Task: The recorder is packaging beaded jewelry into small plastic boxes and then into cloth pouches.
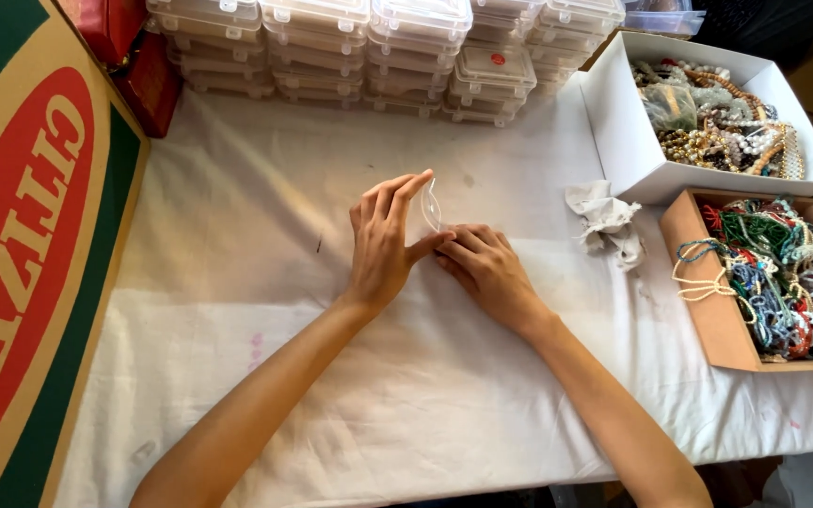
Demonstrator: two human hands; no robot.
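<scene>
Near the middle of the surface (265,310) our left hand (383,246) pinches a small clear plastic case (431,205), fingers raised along its upright lid and thumb at its base. Our right hand (485,271) lies curled and flat just beside it, seemingly pressing the lower half down; how much it grips we cannot tell. We judge the thin lid could snap at the hinge if bent back, or slip from the fingertips.

Bare forearms, no sleeves, ringless hands (435,249)
</scene>
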